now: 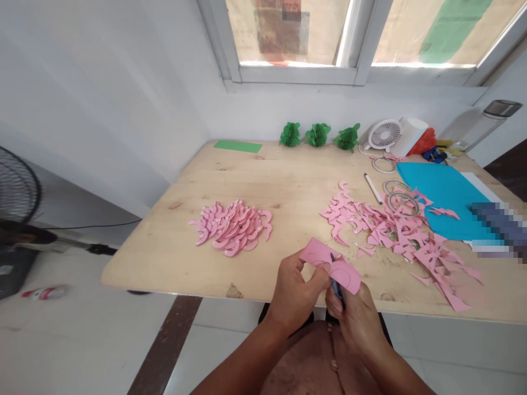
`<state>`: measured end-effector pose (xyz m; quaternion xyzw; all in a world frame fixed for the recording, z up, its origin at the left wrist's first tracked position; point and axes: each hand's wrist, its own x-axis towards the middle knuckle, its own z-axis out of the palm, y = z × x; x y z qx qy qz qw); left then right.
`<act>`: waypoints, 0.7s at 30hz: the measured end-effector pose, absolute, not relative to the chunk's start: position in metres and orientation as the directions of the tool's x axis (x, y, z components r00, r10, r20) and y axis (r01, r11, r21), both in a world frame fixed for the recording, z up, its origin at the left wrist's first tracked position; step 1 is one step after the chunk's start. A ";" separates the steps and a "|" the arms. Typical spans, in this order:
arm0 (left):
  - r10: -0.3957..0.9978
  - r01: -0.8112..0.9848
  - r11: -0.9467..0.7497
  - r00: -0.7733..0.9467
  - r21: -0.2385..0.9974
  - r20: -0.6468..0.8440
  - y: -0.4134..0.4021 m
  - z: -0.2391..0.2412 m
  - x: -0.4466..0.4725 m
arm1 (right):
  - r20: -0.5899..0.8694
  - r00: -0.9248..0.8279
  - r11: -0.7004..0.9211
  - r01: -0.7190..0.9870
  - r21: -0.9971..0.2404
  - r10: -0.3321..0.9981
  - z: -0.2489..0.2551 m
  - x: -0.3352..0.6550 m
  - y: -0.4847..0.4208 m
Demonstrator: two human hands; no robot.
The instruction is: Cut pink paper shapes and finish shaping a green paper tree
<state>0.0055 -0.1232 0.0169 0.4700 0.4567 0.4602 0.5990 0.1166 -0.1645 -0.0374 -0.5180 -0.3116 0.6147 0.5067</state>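
My left hand [294,291] pinches a piece of pink paper [348,275] with curved lines drawn on it, just above the table's front edge. My right hand [356,315] is closed around a pair of scissors [338,292], whose blades pass through the paper beside my left thumb. Part of the scissors' handles is hidden by my fingers. Farther left lies a pile of cut pink curved paper pieces [234,225]. To the right spreads a heap of pink paper scraps [382,222].
Three green paper ornaments [317,135] stand along the wall, near a green strip [237,146]. A small white fan [385,135], tape rolls [403,204], a white pen [373,188] and blue sheets [448,192] occupy the right side. A bottle [494,123] stands back right.
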 end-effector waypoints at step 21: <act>0.968 -0.090 0.114 0.235 0.989 -0.090 -0.121 0.014 -0.004 | -0.313 0.015 -0.300 -0.239 -0.923 0.950 -0.034 0.117 -0.164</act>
